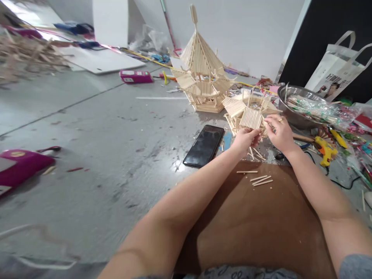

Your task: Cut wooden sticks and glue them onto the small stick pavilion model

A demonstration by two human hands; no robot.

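Observation:
My left hand [245,140] and my right hand [279,131] both grip a small roof-like frame of thin wooden sticks [249,112], held just above the grey floor. Each hand has its fingers pinched on the frame's near edge; a ring shows on the right hand. A few loose sticks [260,180] lie on the brown cloth [247,224] over my lap. A finished pagoda model of sticks [200,73] stands behind the frame.
A black phone [205,145] lies flat left of my hands. A steel bowl [293,116] with packets of sticks sits at the right, beside a yellow glue gun [325,149]. A white bag [338,68], pink boxes [136,76] and craft clutter lie around.

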